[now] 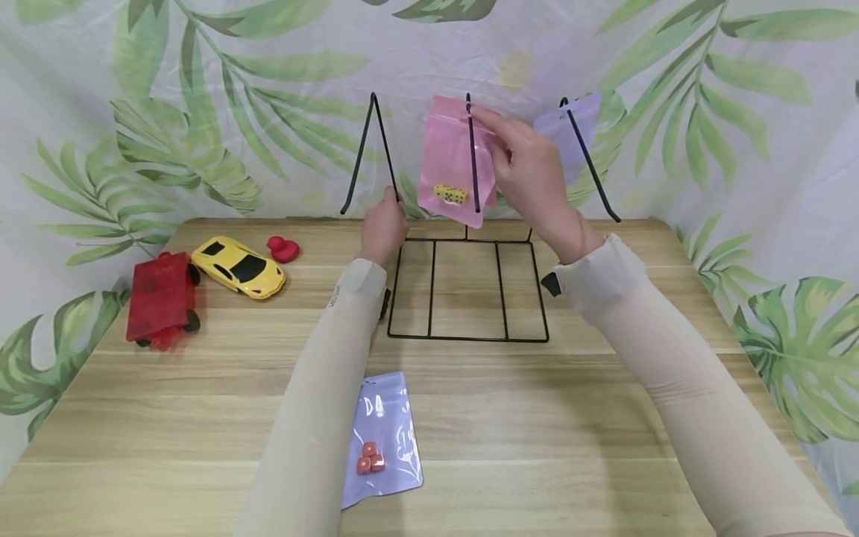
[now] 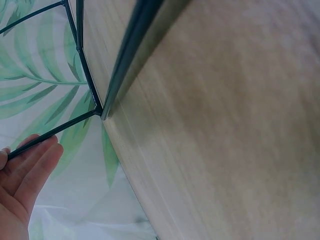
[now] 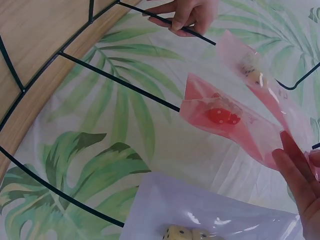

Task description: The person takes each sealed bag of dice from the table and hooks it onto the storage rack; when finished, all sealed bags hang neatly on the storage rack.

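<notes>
My left hand (image 1: pixel 384 226) grips the left upright of a black wire rack (image 1: pixel 468 340), with thumb and fingers about the rod in the left wrist view. My right hand (image 1: pixel 533 164) pinches the upper edge of a pink zip bag (image 1: pixel 451 153) at the rack's middle hook. Yellow dice (image 1: pixel 450 194) show through its lower part. Behind it, in the right wrist view, hangs a second pink zip bag (image 3: pixel 197 102) with red dice (image 3: pixel 222 116). A lilac zip bag (image 1: pixel 576 130) hangs on the right hook. Whether the hook passes through the front bag's hole, I cannot tell.
Another lilac zip bag (image 1: pixel 396 418) with red dice lies on the table, partly under my left sleeve. A red toy vehicle (image 1: pixel 159 291), a yellow toy car (image 1: pixel 240 267) and a small red rubber duck (image 1: pixel 283 249) stand at the left. Leaf-patterned cloth hangs behind.
</notes>
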Available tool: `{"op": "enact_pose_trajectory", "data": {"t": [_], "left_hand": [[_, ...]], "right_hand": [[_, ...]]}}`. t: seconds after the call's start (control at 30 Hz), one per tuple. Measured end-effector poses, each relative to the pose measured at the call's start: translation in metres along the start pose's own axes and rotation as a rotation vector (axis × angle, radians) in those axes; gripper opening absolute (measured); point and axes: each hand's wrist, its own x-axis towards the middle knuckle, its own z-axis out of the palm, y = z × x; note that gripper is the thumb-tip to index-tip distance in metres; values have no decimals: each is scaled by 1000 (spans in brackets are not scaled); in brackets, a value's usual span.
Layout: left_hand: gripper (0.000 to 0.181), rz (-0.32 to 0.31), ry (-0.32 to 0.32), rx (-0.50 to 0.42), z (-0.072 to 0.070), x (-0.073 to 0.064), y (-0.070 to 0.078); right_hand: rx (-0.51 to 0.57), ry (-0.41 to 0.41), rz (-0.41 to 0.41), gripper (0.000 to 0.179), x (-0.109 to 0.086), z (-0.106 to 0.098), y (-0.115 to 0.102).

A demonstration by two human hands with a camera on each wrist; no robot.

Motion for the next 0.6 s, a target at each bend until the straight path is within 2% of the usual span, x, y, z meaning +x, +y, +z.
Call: {"op": "enact_pose_trajectory", "data": {"t": [0.33,0.43,0.6], "left_hand": [[26,9,-1,3,1,0,0],[26,3,-6,7,1,-1,-1],[25,8,-6,6,1,1,1]], "right_hand": [[-27,11,-46,39,-5,-1,3],[-28,2,-61,43,-13,-4,2],[-79,-35,-32,56,-38,-19,-6]]}}
